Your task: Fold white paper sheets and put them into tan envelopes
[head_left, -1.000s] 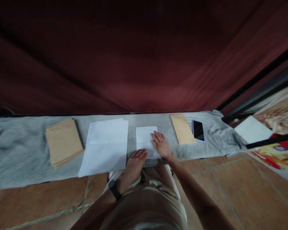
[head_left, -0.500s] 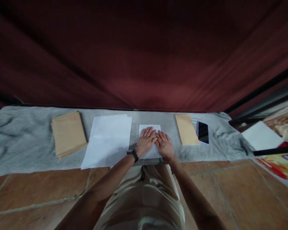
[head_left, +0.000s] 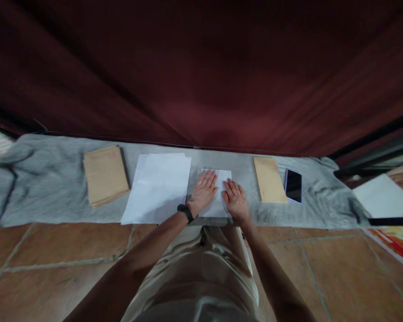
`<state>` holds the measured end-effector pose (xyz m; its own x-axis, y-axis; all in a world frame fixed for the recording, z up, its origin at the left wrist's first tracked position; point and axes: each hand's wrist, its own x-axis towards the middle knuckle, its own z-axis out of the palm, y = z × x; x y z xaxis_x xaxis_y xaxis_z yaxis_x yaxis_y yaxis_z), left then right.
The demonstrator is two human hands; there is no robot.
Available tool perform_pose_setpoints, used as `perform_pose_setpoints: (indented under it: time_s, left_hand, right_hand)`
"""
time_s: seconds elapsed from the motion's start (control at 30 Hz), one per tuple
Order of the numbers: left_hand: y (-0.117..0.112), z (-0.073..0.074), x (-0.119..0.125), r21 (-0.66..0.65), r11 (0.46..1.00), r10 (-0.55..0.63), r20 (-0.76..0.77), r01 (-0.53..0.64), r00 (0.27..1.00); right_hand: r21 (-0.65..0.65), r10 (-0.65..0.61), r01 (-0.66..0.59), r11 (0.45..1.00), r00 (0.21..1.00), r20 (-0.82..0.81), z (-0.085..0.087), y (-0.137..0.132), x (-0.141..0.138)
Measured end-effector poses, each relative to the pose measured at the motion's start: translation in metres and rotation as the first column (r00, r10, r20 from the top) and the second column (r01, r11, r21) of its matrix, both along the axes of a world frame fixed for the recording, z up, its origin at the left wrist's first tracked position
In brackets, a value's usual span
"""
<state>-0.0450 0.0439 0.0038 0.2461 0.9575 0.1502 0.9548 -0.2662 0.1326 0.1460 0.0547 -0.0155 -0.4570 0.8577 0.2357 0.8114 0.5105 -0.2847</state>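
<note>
Both hands now rest on the folded white sheet (head_left: 220, 205); a second ago the left hand (head_left: 204, 191) sat back at the near edge of the grey cloth (head_left: 53, 192). It and the right hand (head_left: 235, 201) lie open, fingers flat and spread, pressing down and gripping nothing. The sheet sits directly beneath them, its long axis running away from the person, with a bare strip showing between the palms. The left hand covers the half nearest the stack of white paper (head_left: 157, 185); the right is nearer the brown envelope (head_left: 269, 179).
</note>
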Motion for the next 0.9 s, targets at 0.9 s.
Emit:
perform_pose_setpoints:
  time_s: [0.9]
  left_hand:
    - [-0.073, -0.001, 0.005, 0.028, 0.913, -0.405, -0.054, 0.407, 0.913]
  right_hand:
    - [-0.024, 0.091, -0.097, 0.995, 0.982, -0.163, -0.008, -0.009, 0.005]
